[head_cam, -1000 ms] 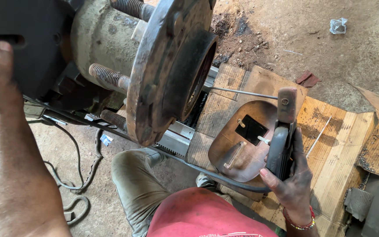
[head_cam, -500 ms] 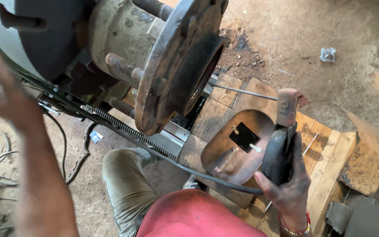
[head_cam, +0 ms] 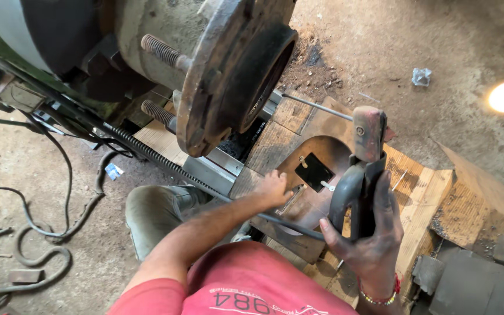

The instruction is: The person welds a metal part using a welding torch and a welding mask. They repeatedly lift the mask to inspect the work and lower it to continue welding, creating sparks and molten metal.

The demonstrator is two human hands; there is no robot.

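Cables (head_cam: 42,216) are seen looping over the dirt floor at the far left, below a large rusted flange (head_cam: 228,76) with threaded studs that is mounted on a heavy machine. A ribbed black hose (head_cam: 147,153) is stretched diagonally beneath the flange toward the lower right. Near the middle of the frame, the left hand (head_cam: 272,189) is laid on the near edge of a brown welding shield (head_cam: 313,181), its fingers curled over the rim and touching it; whether the rim is actually gripped cannot be told. The shield is rested face down on wooden planks (head_cam: 427,186), its dark rectangular window turned upward just beyond the fingertips. To the right, the right hand (head_cam: 371,239) is wrapped firmly around the black handle of an electrode holder (head_cam: 363,175), whose worn reddish head is raised above the knuckles. A thin welding rod (head_cam: 316,106) is clamped in that head and pointed left toward the flange. A bright lamp (head_cam: 503,96) is glowing at the far right edge.
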